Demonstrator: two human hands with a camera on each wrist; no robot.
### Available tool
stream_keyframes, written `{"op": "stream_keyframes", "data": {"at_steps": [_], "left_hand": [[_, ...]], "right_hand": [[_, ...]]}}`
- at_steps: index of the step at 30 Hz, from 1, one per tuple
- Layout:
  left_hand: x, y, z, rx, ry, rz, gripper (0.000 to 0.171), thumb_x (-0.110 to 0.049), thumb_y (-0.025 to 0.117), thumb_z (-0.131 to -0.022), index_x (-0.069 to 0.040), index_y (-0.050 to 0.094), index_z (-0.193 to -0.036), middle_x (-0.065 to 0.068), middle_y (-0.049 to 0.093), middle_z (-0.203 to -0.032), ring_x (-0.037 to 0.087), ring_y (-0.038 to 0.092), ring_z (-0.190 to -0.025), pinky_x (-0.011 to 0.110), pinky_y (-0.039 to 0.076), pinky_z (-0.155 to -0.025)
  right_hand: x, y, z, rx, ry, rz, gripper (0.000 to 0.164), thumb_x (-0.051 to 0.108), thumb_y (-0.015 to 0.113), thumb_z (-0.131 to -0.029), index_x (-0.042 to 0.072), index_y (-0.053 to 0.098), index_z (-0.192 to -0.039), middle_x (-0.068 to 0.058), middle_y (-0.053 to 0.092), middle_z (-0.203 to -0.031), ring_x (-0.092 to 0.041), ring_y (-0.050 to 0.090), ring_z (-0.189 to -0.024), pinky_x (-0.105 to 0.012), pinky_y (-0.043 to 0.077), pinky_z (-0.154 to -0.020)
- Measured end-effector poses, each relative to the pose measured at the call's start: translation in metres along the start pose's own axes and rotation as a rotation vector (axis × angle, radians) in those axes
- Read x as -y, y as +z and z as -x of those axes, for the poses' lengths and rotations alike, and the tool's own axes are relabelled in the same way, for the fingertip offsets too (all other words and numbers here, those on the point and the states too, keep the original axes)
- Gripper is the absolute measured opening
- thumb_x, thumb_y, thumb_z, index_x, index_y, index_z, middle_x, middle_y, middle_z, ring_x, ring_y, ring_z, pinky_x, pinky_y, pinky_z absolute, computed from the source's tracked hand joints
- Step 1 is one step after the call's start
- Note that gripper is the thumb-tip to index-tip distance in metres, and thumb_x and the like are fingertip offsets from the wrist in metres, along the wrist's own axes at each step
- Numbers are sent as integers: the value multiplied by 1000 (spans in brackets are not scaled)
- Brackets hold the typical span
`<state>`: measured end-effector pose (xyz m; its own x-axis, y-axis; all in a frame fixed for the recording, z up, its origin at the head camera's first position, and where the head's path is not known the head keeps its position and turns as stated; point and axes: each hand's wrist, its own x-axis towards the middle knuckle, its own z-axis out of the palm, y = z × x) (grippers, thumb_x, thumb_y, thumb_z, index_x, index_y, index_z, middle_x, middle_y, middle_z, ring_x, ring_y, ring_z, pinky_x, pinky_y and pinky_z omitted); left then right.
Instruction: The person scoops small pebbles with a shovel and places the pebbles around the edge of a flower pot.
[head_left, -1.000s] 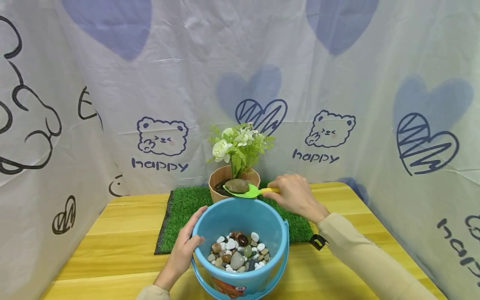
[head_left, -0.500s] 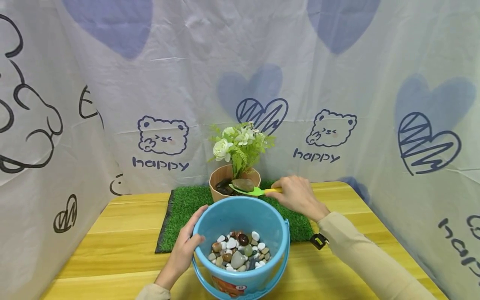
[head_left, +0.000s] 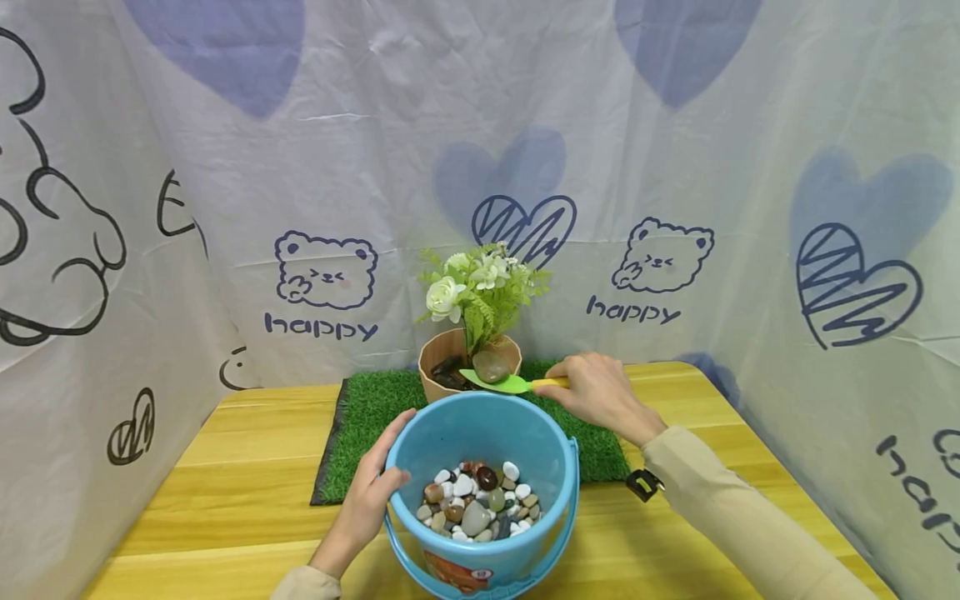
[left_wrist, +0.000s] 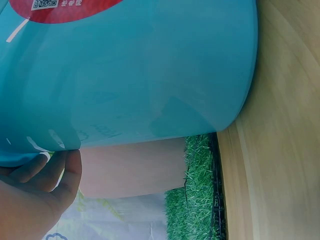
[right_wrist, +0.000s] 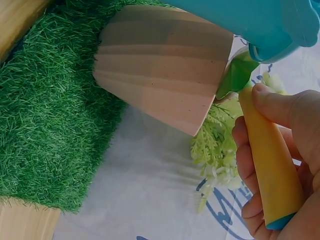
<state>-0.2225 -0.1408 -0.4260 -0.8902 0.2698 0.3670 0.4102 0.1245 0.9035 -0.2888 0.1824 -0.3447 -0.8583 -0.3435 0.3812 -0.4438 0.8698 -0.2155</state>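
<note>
My left hand [head_left: 369,492] grips the rim of a blue bucket [head_left: 551,446], thumb over the edge and fingers outside. Pebbles [head_left: 474,518] of mixed colours lie in the bucket. My right hand [head_left: 598,392] is wrapped round the yellow handle [right_wrist: 272,160] of a toy trowel with a green blade [head_left: 510,384]. The blade reaches over the flowerpot [head_left: 430,383], just beyond the bucket's far rim. A grey-brown stone [head_left: 492,367] stands at the blade's far edge, inside the pot opening; whether it still rests on the blade I cannot tell. Dark stones [head_left: 447,373] lie in the pot.
White flowers with green leaves [head_left: 480,292] rise from the pot. Artificial grass [head_left: 367,417] lies under the pot on the wooden table [head_left: 225,492]. A printed cloth [head_left: 405,167] hangs behind. The bucket's handle [head_left: 408,575] hangs down at its front.
The trowel has shifted slightly right, and its blade has tilted. The stone, lying lengthwise on the blade before, has rolled towards the far edge. My left hand and the bucket hold still.
</note>
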Motion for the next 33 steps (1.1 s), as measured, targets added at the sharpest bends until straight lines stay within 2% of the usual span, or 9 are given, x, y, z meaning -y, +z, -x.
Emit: {"op": "stream_keyframes", "data": {"at_steps": [10, 21, 33], "left_hand": [[0, -1, 0, 0, -16, 0, 73, -3, 40, -83, -20, 31, -153, 22, 41, -150, 48, 51, -126, 53, 52, -92], [0, -1, 0, -1, -21, -5, 73, -3, 40, -83, -21, 31, -153, 21, 40, -151, 47, 51, -126, 53, 51, -92], [0, -2, -1, 4, -9, -6, 73, -3, 40, -83, -20, 31, -154, 22, 40, -151, 48, 50, -126, 54, 51, -92]], "right_hand": [[0, -1, 2, 10, 5, -26, 21, 44, 70, -86, 25, 80, -84, 10, 37, -48, -5, 28, -42, -20, 20, -40], [-1, -5, 2, -28, 50, -29, 29, 48, 70, -85, 22, 80, -93, 9, 56, -63, -8, 41, -48, -24, 31, -45], [0, -6, 4, -33, 40, -41, 27, 47, 70, -85, 23, 80, -93, 9, 49, -57, -8, 36, -47, -22, 26, -43]]}}
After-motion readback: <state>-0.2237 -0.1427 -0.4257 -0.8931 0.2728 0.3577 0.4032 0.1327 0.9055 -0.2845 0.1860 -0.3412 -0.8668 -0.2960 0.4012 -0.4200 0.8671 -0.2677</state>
